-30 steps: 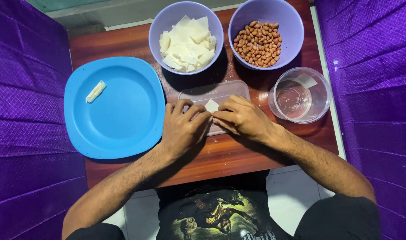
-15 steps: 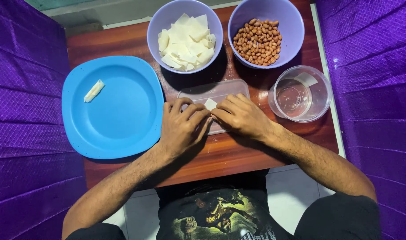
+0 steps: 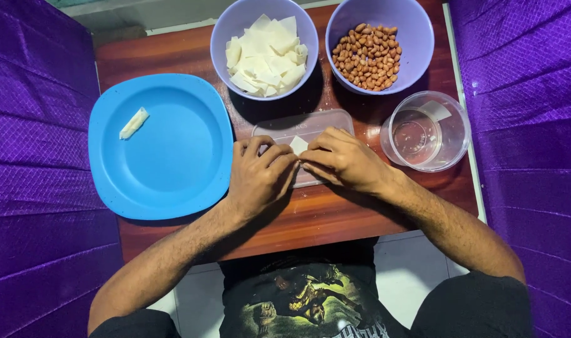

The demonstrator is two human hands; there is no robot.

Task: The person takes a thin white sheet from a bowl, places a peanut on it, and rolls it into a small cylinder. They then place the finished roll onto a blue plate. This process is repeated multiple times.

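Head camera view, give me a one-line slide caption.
Both hands, left hand and right hand, pinch a small white wrapper over a clear lid.

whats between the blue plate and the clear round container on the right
In the head view, the left hand and right hand meet there, pinching a small white wrapper piece over a clear flat lid, between blue plate and clear container.

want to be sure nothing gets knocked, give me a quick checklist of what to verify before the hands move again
1. Both hands on the white wrapper: ok, left hand and right hand pinch it together.
2. Clear lid under the work: ok.
3. Wrapper bowl stocked: ok.
4. Peanut bowl within view: ok, full.
5. Blue plate has room: ok, one finished roll on it.
6. Filling inside wrapper: cannot tell, fingers hide it.
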